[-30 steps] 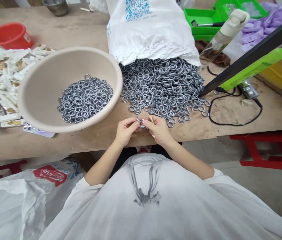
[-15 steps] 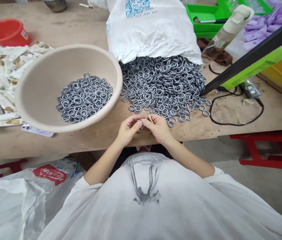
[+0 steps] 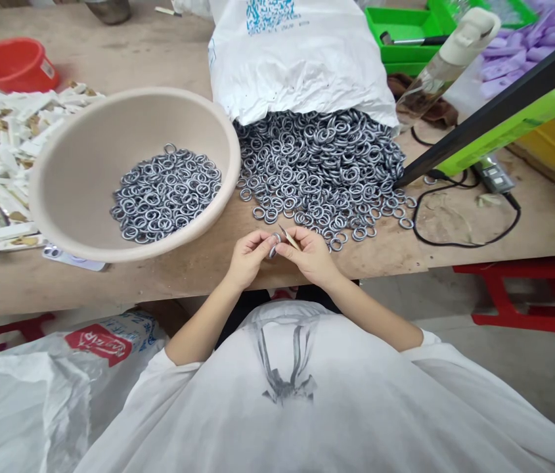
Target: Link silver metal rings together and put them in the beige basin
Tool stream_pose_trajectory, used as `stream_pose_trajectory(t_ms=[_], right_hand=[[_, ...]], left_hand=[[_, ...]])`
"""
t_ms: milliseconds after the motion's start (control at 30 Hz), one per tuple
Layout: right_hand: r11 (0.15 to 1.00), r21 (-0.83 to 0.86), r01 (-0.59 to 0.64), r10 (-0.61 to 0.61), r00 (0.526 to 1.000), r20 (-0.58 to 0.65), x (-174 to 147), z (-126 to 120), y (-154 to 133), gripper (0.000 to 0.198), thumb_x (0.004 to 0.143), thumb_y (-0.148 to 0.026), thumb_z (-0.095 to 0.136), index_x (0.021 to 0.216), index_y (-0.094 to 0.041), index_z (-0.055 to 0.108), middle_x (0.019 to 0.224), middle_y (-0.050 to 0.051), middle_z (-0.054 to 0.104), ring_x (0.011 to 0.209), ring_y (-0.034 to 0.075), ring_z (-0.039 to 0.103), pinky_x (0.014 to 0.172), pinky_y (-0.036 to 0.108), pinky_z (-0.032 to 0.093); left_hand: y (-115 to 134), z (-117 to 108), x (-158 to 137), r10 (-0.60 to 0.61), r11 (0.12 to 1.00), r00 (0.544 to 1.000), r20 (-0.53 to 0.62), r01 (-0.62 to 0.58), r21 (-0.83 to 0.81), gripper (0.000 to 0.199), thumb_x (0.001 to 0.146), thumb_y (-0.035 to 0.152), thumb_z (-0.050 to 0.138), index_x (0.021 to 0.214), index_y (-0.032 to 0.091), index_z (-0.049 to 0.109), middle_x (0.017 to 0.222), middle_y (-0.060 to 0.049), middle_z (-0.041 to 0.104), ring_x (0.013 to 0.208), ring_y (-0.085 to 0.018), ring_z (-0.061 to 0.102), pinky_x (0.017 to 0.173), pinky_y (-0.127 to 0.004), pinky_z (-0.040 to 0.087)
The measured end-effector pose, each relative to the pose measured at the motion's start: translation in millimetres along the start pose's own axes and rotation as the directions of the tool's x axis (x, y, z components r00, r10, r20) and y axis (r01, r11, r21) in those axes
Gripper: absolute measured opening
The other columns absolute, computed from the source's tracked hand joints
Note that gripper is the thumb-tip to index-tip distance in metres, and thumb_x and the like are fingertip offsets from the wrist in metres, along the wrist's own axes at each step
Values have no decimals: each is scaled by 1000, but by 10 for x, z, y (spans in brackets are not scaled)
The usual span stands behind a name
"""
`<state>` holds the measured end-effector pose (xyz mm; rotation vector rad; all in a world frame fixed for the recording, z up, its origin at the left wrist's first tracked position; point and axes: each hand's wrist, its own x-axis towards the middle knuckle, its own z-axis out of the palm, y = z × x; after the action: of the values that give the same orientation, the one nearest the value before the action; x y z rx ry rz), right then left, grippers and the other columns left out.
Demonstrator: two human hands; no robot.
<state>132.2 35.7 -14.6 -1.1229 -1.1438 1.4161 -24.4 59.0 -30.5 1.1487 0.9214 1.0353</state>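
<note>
Between its fingertips my left hand (image 3: 250,256) pinches a small dark grey ring (image 3: 274,244). My right hand (image 3: 310,253) is closed on a thin pointed tool (image 3: 291,240) with a pale body and a dark tip; its exact kind is hard to make out. The right fingertips are close to the ring, and whether they touch it I cannot tell. Just beyond my hands a large heap of similar rings (image 3: 326,171) spills from a white sack (image 3: 297,66). To the left, a wide beige basin (image 3: 75,151) holds another pile of rings (image 3: 166,194).
White strip-like pieces (image 3: 6,151) are heaped at the left, by a red bowl (image 3: 16,64). At the right stand a clear bottle (image 3: 435,79), a slanting black bar (image 3: 494,105) and a black cable (image 3: 469,244). A phone-like object (image 3: 77,258) lies partly under the basin.
The ring between my fingers has turned and shows more plainly. The pointed tool in my right hand now tilts up and to the left.
</note>
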Motion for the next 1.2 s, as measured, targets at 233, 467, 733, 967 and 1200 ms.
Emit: stream_pose_trajectory(t_ms=[233, 467, 733, 967, 1200], right_hand=[[996, -57, 75, -74, 997, 5, -13, -10, -12, 33, 77, -51, 79, 82, -19, 71, 77, 2, 71, 74, 15, 62, 75, 30, 48], [996, -85, 30, -31, 999, -7, -27, 25, -90, 45, 77, -64, 73, 70, -20, 65, 61, -1, 59, 62, 15, 55, 63, 30, 46], [982, -184, 49, -56, 998, -28, -18, -7, -34, 37, 78, -56, 75, 74, -20, 68, 68, 0, 65, 65, 14, 54, 64, 29, 43], [989, -145, 26, -28, 1000, -14, -26, -14, 27, 29, 74, -45, 79, 85, -20, 68, 78, 1, 72, 74, 17, 63, 75, 31, 49], [992, -129, 2, -6, 1000, -29, -23, -11, 31, 36, 77, -54, 77, 78, -20, 65, 73, 0, 67, 70, 15, 59, 70, 30, 47]], left_hand=[[34, 21, -12, -4, 1000, 999, 46, 3, 30, 40, 81, 53, 72, 69, 16, 64, 60, 2, 57, 58, -9, 47, 60, -23, 42], [-2, 22, -17, -60, 998, 995, 83, 62, -29, 35, 78, 49, 75, 74, 16, 64, 64, 1, 61, 57, -9, 50, 58, -23, 43], [5, 5, -12, -72, 997, 997, 28, 72, 5, 30, 77, 45, 74, 71, 16, 71, 61, 0, 61, 57, -10, 49, 57, -23, 41], [21, 24, -4, -95, 995, 995, 16, 96, -31, 28, 75, 43, 76, 72, 16, 74, 60, 1, 61, 55, -9, 47, 56, -23, 40], [-7, 25, -11, -49, 998, 997, 59, 47, 29, 38, 77, 52, 76, 73, 15, 71, 63, 0, 61, 58, -10, 50, 58, -24, 43]])
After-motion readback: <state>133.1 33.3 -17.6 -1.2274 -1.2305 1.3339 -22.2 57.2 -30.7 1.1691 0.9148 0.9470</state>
